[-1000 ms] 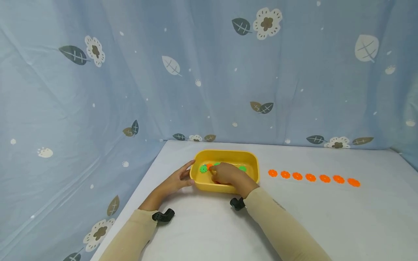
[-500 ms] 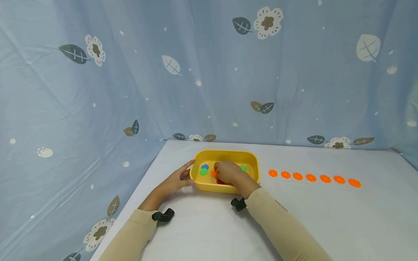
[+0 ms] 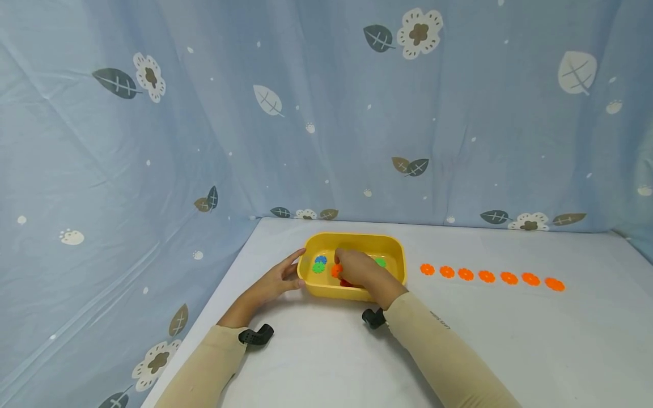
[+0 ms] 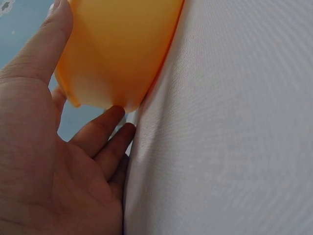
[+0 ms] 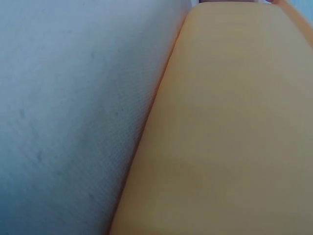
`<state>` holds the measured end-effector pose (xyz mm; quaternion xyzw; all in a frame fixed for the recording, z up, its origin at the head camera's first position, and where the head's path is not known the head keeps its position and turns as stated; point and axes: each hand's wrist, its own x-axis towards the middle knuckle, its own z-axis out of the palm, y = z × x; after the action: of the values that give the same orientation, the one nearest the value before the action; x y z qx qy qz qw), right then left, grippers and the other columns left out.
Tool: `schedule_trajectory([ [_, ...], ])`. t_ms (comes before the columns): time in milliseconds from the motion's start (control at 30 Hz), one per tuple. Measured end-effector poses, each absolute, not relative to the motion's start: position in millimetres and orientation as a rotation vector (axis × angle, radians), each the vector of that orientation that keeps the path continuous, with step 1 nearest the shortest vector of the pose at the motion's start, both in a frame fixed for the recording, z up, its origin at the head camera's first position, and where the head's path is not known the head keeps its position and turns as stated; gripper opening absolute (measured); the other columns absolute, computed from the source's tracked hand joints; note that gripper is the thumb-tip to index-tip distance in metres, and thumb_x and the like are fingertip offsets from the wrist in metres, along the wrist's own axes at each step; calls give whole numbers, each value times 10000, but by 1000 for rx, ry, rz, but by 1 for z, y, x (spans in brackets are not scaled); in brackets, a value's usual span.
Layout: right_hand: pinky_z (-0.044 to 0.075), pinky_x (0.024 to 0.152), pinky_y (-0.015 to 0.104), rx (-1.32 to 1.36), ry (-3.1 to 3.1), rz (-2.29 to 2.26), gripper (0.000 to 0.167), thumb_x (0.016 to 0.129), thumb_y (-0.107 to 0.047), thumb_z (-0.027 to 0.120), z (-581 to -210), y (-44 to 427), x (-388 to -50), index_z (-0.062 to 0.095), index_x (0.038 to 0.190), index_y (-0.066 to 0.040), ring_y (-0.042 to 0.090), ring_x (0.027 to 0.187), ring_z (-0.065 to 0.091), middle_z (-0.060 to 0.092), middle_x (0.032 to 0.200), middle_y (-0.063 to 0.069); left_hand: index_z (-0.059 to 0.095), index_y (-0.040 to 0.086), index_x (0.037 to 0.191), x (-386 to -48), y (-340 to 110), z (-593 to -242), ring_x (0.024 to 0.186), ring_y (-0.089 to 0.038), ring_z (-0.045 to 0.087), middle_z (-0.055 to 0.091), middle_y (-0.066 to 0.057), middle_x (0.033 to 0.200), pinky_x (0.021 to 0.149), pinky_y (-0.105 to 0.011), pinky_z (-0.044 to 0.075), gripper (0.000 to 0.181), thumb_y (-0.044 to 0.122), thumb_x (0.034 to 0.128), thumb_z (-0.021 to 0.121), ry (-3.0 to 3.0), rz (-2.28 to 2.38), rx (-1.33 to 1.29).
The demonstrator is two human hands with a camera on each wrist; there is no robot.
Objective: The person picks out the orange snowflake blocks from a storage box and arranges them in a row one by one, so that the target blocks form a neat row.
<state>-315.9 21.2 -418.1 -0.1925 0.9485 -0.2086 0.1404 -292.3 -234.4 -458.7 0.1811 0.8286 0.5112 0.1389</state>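
A yellow plastic tub (image 3: 326,292) stands on the white-covered table. My left hand (image 3: 272,283) rests against its left end, fingers spread and loosely bent; the left wrist view shows fingertips touching the outer wall (image 4: 122,54). Inside the tub, my right hand (image 3: 357,268) reaches down with curled fingers, pinching an orange flower-shaped disc (image 3: 336,271). Red discs (image 3: 345,283) lie partly hidden below that hand. To its left are a blue disc (image 3: 321,259) and a green disc (image 3: 318,267); another green disc (image 3: 380,262) lies to its right. In the right wrist view the tub wall hides the fingers.
Several orange flower-shaped discs (image 3: 487,276) lie in a row on the table (image 3: 490,340), right of the tub. A blue patterned curtain (image 3: 326,113) hangs behind the table and along its left side.
My right hand has shifted slightly inside the tub, and the orange disc by its fingers has moved right and nearer. The blue disc now shows more. My left hand stays put.
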Motion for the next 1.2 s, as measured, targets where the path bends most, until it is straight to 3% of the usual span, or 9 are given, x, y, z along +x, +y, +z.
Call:
schedule_trajectory([
  [433, 477, 756, 302, -578, 2745, -802, 153, 876, -84, 704, -410, 35, -322, 658, 1011, -140, 205, 837, 529, 608, 935, -2, 205, 319, 1561, -293, -233, -458, 1369, -274, 381, 370, -135, 1518, 1074, -474, 348, 866, 322, 880, 740, 2371, 1500, 580],
  [867, 501, 669, 298, -613, 2694, -986, 122, 883, -57, 704, -395, 70, -324, 634, 982, -73, 200, 788, 568, 619, 899, 31, 144, 262, 1577, -293, -234, -459, 1372, -315, 366, 359, -179, 1513, 1100, -516, 284, 855, 167, 925, 689, 2331, 1513, 572],
  [1200, 533, 755, 321, -587, 2741, -986, 122, 891, -94, 707, -381, 102, -326, 655, 1000, -83, 202, 876, 602, 653, 939, 16, 167, 197, 1576, -277, -228, -433, 1366, -335, 372, 364, -211, 1503, 1094, -538, 286, 834, 163, 924, 687, 2320, 1507, 569],
])
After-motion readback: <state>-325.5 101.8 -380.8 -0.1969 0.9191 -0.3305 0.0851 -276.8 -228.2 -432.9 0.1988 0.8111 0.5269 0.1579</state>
